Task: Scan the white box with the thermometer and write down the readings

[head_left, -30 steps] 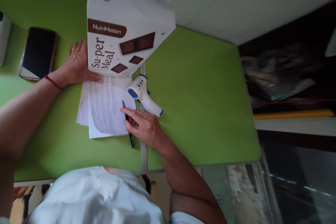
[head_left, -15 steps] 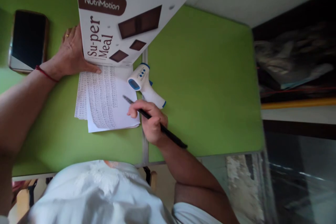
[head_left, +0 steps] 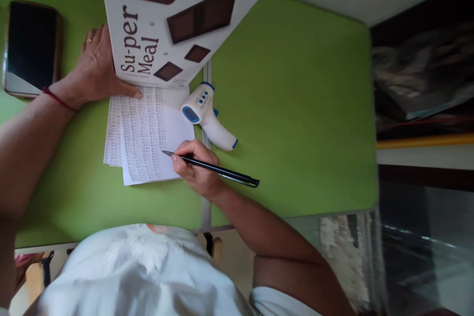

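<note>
A black pen (head_left: pixel 222 172) is pinched in my right hand (head_left: pixel 198 168), its tip on or just above the written columns. Beneath it lies a stack of white paper sheets (head_left: pixel 146 133) covered in rows of small handwriting, with blank space at the right. My left hand (head_left: pixel 95 66) lies spread at the left side of a white NutriMotion Su-per Meal box (head_left: pixel 144 39). Its thumb stretches along the box's lower edge onto the sheets; the box hides part of the hand. A white and blue infrared thermometer (head_left: pixel 209 118) lies right of the paper, above my right hand.
A dark-screened phone (head_left: pixel 33 49) lies at the left on the green table (head_left: pixel 296 108). A grey seam (head_left: pixel 206 202) divides the tabletop. Along the right stands a dark shelf (head_left: pixel 425 74) with bundled items, beyond the table edge.
My right hand has shifted left and lowered the pen tip toward the written columns, straightening its grip. My left hand stays beside the box. The view has shifted slightly.
</note>
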Action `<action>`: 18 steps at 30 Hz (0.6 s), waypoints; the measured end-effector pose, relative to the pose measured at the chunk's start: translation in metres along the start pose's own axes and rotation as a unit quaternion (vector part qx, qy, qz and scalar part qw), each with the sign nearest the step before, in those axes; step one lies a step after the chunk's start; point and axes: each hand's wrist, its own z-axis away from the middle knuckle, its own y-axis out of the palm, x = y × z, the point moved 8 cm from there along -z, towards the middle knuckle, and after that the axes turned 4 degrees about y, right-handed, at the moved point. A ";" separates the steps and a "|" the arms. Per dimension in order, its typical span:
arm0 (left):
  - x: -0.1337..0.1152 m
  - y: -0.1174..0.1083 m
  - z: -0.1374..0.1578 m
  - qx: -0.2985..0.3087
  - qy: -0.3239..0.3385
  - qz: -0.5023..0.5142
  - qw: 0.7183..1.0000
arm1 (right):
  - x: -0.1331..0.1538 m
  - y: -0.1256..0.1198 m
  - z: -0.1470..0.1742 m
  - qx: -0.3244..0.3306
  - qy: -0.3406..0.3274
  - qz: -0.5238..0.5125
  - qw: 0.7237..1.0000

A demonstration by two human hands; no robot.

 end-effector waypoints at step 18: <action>-0.005 -0.003 0.001 -0.019 0.011 -0.071 0.997 | 0.008 0.001 -0.002 0.011 -0.031 0.036 0.999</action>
